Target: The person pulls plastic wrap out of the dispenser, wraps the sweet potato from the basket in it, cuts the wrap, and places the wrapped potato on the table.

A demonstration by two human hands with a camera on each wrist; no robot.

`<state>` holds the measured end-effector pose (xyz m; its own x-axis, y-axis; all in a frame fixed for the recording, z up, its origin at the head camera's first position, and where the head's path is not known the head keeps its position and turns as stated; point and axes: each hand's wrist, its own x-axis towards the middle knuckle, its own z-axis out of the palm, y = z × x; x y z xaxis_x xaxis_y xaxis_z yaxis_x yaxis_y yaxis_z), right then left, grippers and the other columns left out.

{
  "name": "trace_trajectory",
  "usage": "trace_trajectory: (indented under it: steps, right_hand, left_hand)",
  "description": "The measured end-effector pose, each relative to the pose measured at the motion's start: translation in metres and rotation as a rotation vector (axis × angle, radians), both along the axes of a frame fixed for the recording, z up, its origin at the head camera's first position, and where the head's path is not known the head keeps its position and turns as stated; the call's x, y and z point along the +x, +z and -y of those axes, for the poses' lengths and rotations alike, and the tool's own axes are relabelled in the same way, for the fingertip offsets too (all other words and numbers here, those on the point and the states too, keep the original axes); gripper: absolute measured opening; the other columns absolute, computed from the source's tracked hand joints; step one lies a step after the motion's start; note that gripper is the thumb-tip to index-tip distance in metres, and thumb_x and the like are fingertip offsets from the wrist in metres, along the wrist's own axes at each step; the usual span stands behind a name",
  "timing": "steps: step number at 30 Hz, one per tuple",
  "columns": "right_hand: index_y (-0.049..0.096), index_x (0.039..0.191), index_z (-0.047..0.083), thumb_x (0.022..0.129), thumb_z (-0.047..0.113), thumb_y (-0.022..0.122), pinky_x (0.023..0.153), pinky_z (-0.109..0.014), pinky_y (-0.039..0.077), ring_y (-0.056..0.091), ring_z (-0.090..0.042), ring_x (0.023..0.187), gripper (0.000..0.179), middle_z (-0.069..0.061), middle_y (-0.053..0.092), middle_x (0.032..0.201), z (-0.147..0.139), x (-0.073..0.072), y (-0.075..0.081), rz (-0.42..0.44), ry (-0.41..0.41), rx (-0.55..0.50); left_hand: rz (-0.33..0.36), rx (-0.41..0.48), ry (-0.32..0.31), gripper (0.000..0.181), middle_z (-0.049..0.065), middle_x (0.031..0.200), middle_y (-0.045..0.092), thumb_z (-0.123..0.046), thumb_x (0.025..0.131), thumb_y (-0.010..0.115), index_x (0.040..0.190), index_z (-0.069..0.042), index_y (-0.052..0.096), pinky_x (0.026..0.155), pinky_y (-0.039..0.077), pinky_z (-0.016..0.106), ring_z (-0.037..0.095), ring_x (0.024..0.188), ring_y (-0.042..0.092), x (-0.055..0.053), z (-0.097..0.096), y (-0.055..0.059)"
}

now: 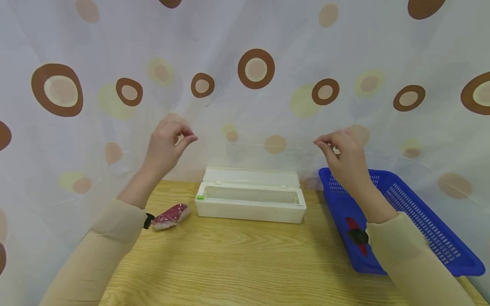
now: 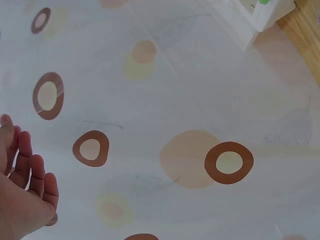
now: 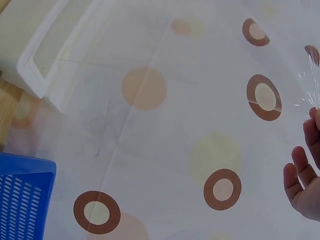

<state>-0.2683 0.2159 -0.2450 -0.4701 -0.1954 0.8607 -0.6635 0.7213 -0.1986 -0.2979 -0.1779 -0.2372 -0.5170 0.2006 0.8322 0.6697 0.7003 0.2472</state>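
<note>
A person's left hand [image 1: 164, 144] and right hand [image 1: 346, 157], thumbs and fingertips pressed together, pinched clear film [image 3: 314, 82] above the back edge of the tabletop [image 1: 237, 267]. An open white box [image 1: 249, 213] sat along that edge, a plastic-wrapped red item [image 1: 171, 216] toward the back left corner, a blue basket [image 1: 465, 265] by the right edge.

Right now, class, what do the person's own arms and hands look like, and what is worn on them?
The left sleeve and right sleeve are long, plain and beige, without any visible pattern. The left hand and right hand wear no gloves. A small black piece shows beside the left cuff; what it is stays unclear.
</note>
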Motion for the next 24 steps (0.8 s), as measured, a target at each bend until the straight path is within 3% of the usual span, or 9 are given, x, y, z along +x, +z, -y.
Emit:
trace_trajectory:
  steps: [5,11,15,20,24]
  right_hand:
    - [0.068,0.092,0.002,0.087,0.002,0.064,0.068,-0.005,0.036,0.050,-0.020,0.080,0.006,-0.010,0.061,0.083,-0.003,0.013,-0.005,-0.019,-0.013,0.018]
    - [0.067,0.092,0.001,0.085,-0.002,0.066,0.070,-0.022,0.038,0.053,-0.022,0.085,0.009,-0.010,0.064,0.087,-0.008,0.027,-0.008,-0.027,0.001,0.030]
    - [0.068,0.093,0.002,0.082,-0.006,0.067,0.073,-0.027,0.036,0.052,-0.022,0.087,0.014,-0.009,0.066,0.088,-0.010,0.038,-0.011,-0.009,0.013,0.036]
    - [0.069,0.092,0.006,0.081,-0.006,0.068,0.074,-0.024,0.036,0.051,-0.019,0.089,0.016,-0.006,0.067,0.088,-0.011,0.048,-0.017,-0.010,0.028,0.051]
    - [0.069,0.092,0.007,0.079,-0.006,0.069,0.068,-0.018,0.038,0.051,-0.013,0.092,0.018,-0.003,0.067,0.088,-0.013,0.057,-0.023,-0.002,0.029,0.065]
  left_hand:
    - [0.036,-0.023,0.006,0.015,0.007,0.077,0.063,-0.016,0.079,0.074,0.079,-0.004,0.066,0.072,0.043,0.032,0.022,0.081,0.049,0.014,0.004,-0.001]
    - [0.032,-0.055,-0.052,0.013,0.003,0.076,0.065,-0.014,0.076,0.076,0.077,-0.007,0.066,0.069,0.037,0.028,0.017,0.080,0.049,0.028,0.009,-0.004]
    - [0.055,-0.082,-0.077,0.010,0.000,0.076,0.064,-0.014,0.077,0.076,0.079,-0.010,0.067,0.068,0.036,0.027,0.013,0.079,0.048,0.038,0.012,-0.007]
    - [0.093,-0.088,-0.094,0.009,-0.002,0.079,0.065,-0.011,0.077,0.076,0.082,-0.012,0.069,0.072,0.040,0.028,0.010,0.081,0.048,0.050,0.018,-0.014]
    - [0.101,-0.082,-0.121,0.013,-0.004,0.081,0.066,-0.005,0.075,0.076,0.083,-0.012,0.069,0.074,0.040,0.023,0.007,0.082,0.049,0.058,0.024,-0.022]
